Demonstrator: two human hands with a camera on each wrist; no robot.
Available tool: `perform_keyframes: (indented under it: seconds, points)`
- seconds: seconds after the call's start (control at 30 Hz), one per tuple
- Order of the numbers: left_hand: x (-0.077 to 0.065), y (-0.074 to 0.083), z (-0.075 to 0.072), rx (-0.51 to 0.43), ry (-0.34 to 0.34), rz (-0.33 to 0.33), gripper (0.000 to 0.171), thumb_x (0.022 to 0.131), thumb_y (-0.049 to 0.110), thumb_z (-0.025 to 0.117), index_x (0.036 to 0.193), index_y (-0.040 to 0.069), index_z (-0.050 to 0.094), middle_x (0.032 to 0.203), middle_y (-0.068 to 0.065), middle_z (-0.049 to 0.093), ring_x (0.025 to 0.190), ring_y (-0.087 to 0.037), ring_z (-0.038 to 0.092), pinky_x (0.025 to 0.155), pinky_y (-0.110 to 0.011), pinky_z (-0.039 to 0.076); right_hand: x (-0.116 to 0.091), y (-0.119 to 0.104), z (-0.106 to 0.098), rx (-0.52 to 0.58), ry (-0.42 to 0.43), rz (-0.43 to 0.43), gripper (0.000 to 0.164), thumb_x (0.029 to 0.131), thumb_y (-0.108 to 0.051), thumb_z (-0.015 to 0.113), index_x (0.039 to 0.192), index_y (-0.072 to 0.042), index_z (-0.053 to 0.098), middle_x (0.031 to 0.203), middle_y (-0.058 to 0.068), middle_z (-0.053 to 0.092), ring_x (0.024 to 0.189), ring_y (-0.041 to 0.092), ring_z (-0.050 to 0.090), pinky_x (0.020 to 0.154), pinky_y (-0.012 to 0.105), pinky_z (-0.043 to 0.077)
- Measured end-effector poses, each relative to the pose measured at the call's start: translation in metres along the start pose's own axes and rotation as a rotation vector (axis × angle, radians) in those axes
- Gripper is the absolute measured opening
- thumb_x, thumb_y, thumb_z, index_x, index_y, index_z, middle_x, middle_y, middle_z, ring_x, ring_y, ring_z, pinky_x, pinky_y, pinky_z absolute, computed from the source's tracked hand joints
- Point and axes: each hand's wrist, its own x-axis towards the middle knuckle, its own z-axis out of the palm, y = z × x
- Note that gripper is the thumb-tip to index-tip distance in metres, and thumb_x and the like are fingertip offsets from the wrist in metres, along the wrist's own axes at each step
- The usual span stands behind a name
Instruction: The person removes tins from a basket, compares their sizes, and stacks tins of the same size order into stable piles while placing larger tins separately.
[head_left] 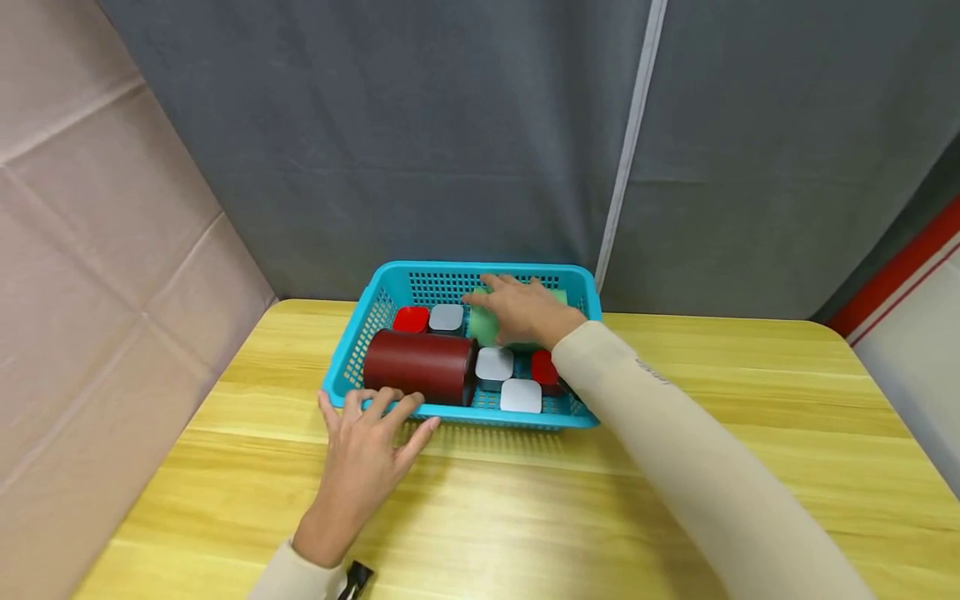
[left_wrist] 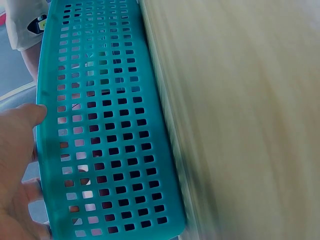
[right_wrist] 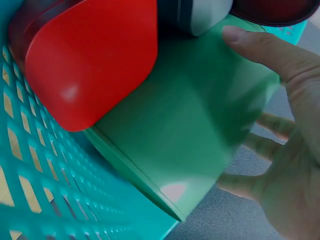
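A turquoise plastic basket (head_left: pixel 352 348) with a lattice of holes sits on the wooden table. My left hand (head_left: pixel 363 462) holds its front rim near the left corner, fingers over the rim and thumb on the near side. Inside the basket, my right hand (head_left: pixel 527 312) grips a green cylindrical canister (right_wrist: pixel 175 120) lying on its side at the back right. The thumb is on one side of it and the spread fingers pass behind the other, their tips hidden. A dark red cylinder (head_left: pixel 420 365) lies in the basket's front left, just behind my left fingers.
Square-topped red (head_left: pixel 411 319) and white containers (head_left: pixel 521 396) stand around the cylinders in the basket. Grey curtain (head_left: pixel 420 150) hangs behind the table (head_left: pixel 525 500). Pale fabric (head_left: pixel 105 317) borders the left side. A small black object (head_left: pixel 357 578) shows beside my left sleeve.
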Motion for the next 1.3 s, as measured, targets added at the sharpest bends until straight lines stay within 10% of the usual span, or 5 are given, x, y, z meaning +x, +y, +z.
perform_keyframes:
  seconds: [1.3]
  points:
    - [0.0005,0.0035,-0.0025,-0.005,0.008,0.023,0.034,0.091,0.046,0.077,0.11,0.018,0.08,0.103,-0.007,0.073,0.106,-0.043,0.061,0.103,-0.095,0.012,-0.0019,0.0009,0.0049,-0.035,0.001,0.029,0.091,0.087,-0.023,0.087,0.162,-0.03,0.036,0.173,0.014,0.023,0.158,0.045,0.025,0.119,0.075,0.029]
